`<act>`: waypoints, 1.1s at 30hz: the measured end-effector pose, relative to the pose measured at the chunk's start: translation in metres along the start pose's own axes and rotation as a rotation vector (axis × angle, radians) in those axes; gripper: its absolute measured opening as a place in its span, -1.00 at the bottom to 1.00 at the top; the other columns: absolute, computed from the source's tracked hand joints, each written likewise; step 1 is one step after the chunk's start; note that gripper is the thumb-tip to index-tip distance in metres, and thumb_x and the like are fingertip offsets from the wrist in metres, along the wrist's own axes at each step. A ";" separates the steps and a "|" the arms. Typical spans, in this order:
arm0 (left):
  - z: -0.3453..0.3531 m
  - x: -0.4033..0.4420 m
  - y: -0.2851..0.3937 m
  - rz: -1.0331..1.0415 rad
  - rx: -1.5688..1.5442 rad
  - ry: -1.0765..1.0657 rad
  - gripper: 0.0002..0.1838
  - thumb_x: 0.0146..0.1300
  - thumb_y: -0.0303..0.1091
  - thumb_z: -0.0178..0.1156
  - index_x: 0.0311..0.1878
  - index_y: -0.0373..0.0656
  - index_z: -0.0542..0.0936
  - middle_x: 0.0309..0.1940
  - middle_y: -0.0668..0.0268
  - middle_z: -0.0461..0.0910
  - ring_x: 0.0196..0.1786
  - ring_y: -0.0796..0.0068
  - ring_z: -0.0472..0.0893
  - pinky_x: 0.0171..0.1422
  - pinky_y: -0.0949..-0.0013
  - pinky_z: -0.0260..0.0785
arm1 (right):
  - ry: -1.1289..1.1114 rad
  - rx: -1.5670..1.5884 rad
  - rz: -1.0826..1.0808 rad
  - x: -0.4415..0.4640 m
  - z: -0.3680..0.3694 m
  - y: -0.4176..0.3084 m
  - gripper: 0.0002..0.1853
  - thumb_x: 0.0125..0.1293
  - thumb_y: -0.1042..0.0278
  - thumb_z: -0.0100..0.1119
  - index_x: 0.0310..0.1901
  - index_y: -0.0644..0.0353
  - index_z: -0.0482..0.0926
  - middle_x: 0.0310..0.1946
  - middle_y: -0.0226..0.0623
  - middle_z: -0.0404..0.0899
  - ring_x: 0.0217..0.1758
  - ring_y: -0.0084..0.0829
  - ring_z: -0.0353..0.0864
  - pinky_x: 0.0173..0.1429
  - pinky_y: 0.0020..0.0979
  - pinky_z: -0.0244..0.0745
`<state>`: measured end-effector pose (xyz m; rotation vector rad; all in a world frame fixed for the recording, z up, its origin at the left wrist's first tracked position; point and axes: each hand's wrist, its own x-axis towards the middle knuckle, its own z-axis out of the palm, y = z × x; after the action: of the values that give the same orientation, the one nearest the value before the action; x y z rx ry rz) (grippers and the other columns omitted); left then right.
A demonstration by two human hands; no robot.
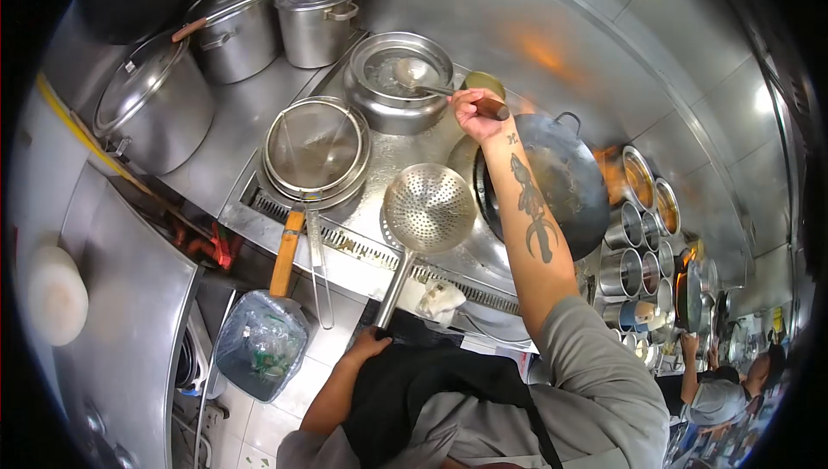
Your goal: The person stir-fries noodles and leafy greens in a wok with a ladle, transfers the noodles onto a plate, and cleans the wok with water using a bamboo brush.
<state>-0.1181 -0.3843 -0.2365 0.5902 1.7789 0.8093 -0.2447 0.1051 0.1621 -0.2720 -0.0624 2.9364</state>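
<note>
My right hand (pixel 477 115) is closed around the wooden-ended handle of a ladle (pixel 416 71). The ladle's bowl sits at the mouth of a round steel pot (pixel 395 114) of clear liquid. Lower down, my left hand (pixel 371 345) grips the metal handle of a perforated strainer (pixel 429 209), whose round bowl lies level over the steel stove top. A dark wok (pixel 588 167) stands to the right, partly covered by my right forearm; some liquid shows in it.
Mesh strainers (pixel 315 146) rest on a basin at left, handles jutting over the edge. Lidded pots (pixel 317 34) stand behind, another ladle (pixel 259 2) across them. A bin (pixel 261 344) is below. Steel containers (pixel 619 272) line the right; a co-worker (pixel 720 400) stands beyond.
</note>
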 end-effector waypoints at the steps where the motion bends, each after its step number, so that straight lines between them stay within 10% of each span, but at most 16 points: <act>1: 0.009 0.007 0.019 0.002 0.144 -0.030 -0.12 0.01 -0.03 0.37 0.30 -0.38 0.27 0.22 -0.18 0.36 0.30 -0.02 0.37 0.36 0.22 0.24 | -0.030 0.058 0.016 -0.017 0.002 -0.005 -0.51 -0.01 0.60 0.08 -0.02 0.45 0.14 -0.47 -0.32 0.36 -0.51 -0.46 0.49 -0.43 -0.42 0.28; 9: 0.105 0.026 0.121 0.158 0.372 -0.174 -0.29 0.05 0.01 0.24 0.11 -0.41 0.44 0.09 -0.21 0.45 0.23 -0.07 0.42 0.27 0.15 0.31 | -0.109 -0.128 0.060 -0.212 0.034 -0.035 -0.58 0.25 0.47 -0.05 0.08 0.56 0.18 -0.32 -0.34 0.39 -0.45 -0.58 0.49 -0.40 -0.45 0.32; 13: 0.152 0.013 0.120 0.110 0.229 0.006 -0.47 0.10 0.02 0.20 -0.23 -0.40 0.61 -0.28 -0.20 0.60 -0.08 -0.10 0.60 0.06 0.08 0.43 | 0.014 -0.186 0.027 -0.312 0.019 -0.054 -0.53 0.29 0.44 -0.12 0.17 0.54 0.13 -0.36 -0.37 0.34 -0.51 -0.59 0.44 -0.44 -0.45 0.26; 20: 0.183 0.008 0.088 0.087 0.257 0.296 -0.52 0.14 -0.05 0.20 -0.21 -0.40 0.60 -0.27 -0.20 0.60 -0.10 -0.13 0.59 0.03 0.05 0.41 | 0.351 -0.512 0.030 -0.381 -0.044 -0.100 -0.77 0.19 0.44 -0.03 -0.12 0.33 0.35 -0.50 -0.47 0.42 -0.55 -0.67 0.43 -0.55 -0.58 0.19; 28: 0.156 -0.037 0.060 0.075 0.303 0.313 -0.52 -0.01 -0.19 0.30 -0.05 -0.28 0.54 -0.14 -0.02 0.61 -0.05 -0.01 0.59 0.10 0.16 0.42 | 0.687 -1.727 -0.605 -0.430 -0.085 -0.095 -0.76 0.13 0.45 0.01 -0.15 0.32 0.41 -0.58 -0.31 0.44 -0.69 -0.47 0.45 -0.63 -0.43 0.40; 33: 0.130 -0.068 0.062 0.067 0.298 0.374 -0.64 0.03 -0.11 0.25 -0.33 -0.27 0.63 -0.36 -0.02 0.64 -0.21 0.02 0.63 -0.07 0.18 0.47 | 0.755 -1.977 -0.820 -0.479 -0.126 -0.111 -0.37 0.11 0.40 0.07 0.23 0.48 0.25 -0.37 0.06 0.57 -0.33 -0.16 0.61 -0.18 -0.23 0.49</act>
<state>0.0277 -0.3612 -0.1773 0.7314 2.2568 0.7391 0.2617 0.1242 0.1299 -1.0794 -2.1045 0.9106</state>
